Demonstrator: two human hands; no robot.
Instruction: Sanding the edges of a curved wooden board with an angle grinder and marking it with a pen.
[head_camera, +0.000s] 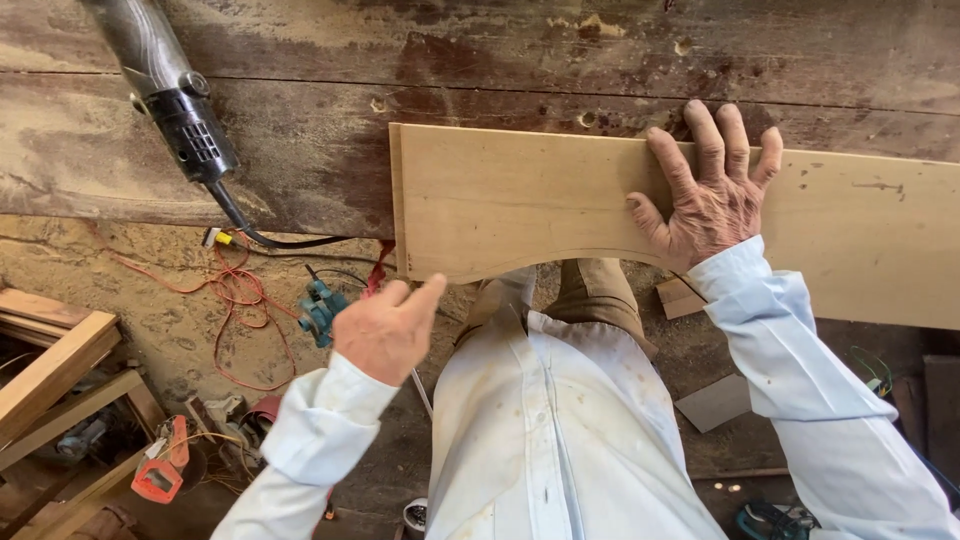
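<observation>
Right hand (712, 195) lies flat on the pale wooden board (560, 215), fingers spread wide and reaching over the board's far edge, palm pressing down so the piece stays put on the worn workbench (300, 150). That board is the landmark: it runs from mid-bench off to the right, its near edge cut in a shallow curve that overhangs the bench toward the person's body. Left hand (385, 330) hovers just off the board's near left corner, loosely curled, thumb and forefinger close together; it seems to hold nothing, though the palm faces away and I cannot be sure. Left of the board, a grey and black power tool (170, 90) rests on the bench, its black cord (270, 238) trailing toward the board's corner. Below the board, on the sawdust-strewn floor, lie a tangle of orange cable (235, 295), a teal power tool (322, 310) and, farther left, stacked timber offcuts (55, 370). A small flat offcut (715, 402) sits on the floor beneath the board's right half.
</observation>
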